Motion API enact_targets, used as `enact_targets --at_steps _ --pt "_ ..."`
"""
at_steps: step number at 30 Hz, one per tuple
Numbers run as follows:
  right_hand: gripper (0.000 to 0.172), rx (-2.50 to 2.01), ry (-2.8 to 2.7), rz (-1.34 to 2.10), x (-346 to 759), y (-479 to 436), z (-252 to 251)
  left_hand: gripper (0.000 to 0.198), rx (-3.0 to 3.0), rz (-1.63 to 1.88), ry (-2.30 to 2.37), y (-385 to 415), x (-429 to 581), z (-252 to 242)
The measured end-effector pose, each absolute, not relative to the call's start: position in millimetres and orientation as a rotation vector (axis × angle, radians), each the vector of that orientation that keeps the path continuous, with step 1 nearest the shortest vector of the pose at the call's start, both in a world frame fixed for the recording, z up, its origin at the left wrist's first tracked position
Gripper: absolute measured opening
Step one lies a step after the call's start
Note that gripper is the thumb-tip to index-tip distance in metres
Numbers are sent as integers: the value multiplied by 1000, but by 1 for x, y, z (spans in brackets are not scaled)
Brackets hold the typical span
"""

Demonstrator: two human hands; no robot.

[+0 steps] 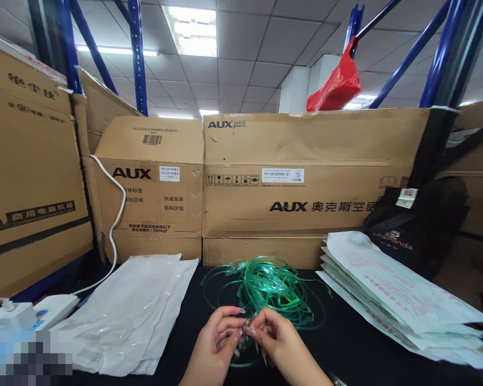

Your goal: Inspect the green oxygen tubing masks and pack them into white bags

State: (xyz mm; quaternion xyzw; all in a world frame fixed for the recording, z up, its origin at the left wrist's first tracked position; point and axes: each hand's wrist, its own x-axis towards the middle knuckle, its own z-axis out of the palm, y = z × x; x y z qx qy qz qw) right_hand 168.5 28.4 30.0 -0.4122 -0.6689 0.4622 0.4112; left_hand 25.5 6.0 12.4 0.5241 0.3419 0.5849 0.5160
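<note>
A tangled pile of thin green plastic tubing [265, 287] lies on the black table [346, 343] just beyond my hands. Low in the middle of the view, my left hand [216, 343] and my right hand [279, 343] meet with fingers curled. Together they pinch a small clear fitting with a loop of the green tubing between the fingertips. The loop trails down below my hands toward the table's near edge.
A stack of clear plastic bags [132, 311] lies at the left, a stack of printed paper pouches [394, 295] at the right. A white power strip [32, 313] with its cable sits far left. AUX cardboard boxes [298, 182] wall the back; a black bag [422, 225] leans at right.
</note>
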Motion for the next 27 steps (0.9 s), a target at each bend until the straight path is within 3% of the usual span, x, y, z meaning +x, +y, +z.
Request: enact_targets --at_steps 8,15,27 --pt "15 -1027 -1893 743 171 18 43 30 1186 1334 840 5 21 28" --pt "6 -945 -1961 796 169 14 37 28 1091 1389 961 12 18 22" --pt "10 -951 -2065 616 169 8 36 23 1109 1333 984 13 18 21"
